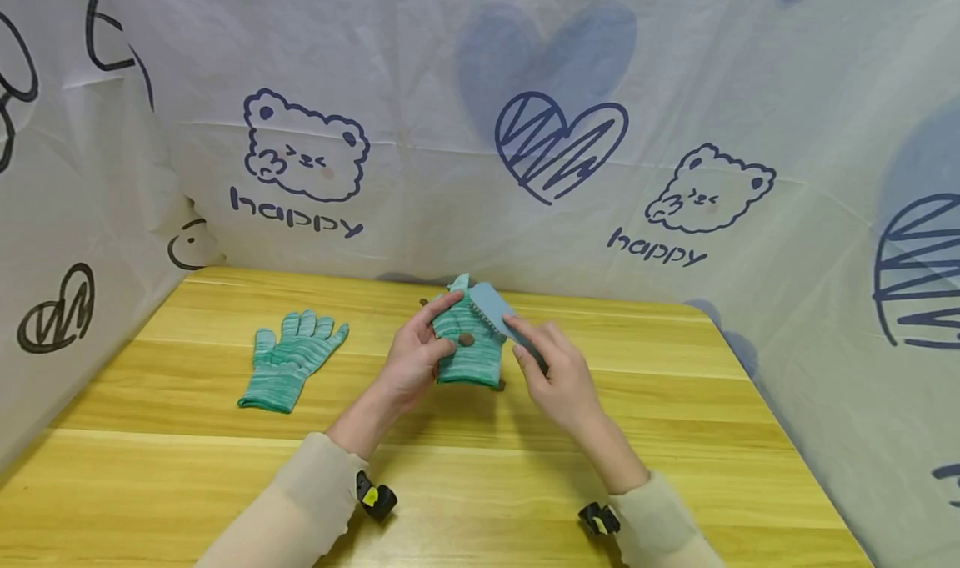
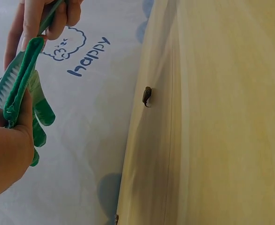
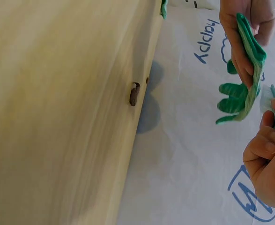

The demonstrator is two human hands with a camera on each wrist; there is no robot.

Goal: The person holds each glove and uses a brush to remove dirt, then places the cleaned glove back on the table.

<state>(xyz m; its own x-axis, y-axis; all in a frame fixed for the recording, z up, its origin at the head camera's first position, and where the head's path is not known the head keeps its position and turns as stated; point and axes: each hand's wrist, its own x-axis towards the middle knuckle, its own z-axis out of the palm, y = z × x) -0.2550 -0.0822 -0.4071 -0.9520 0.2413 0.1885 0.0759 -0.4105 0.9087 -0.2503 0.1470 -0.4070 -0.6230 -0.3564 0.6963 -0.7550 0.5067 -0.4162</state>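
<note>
Green glove (image 1: 478, 363), raised above the table (image 1: 465, 493), is pinched between thumb and fingers of the left hand (image 1: 411, 355), while the right hand (image 1: 564, 378), closed on a blue brush (image 1: 491, 303), holds it at the glove's one o'clock, bristle contact indeterminable, with a second glove (image 1: 283, 368) lying at nine o'clock.

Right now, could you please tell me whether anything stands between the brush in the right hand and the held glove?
Nothing visible does: the brush turns its bristles toward the held glove, though whether they touch is unclear. A brown lump shows on the glove, clear of the bristles.
</note>
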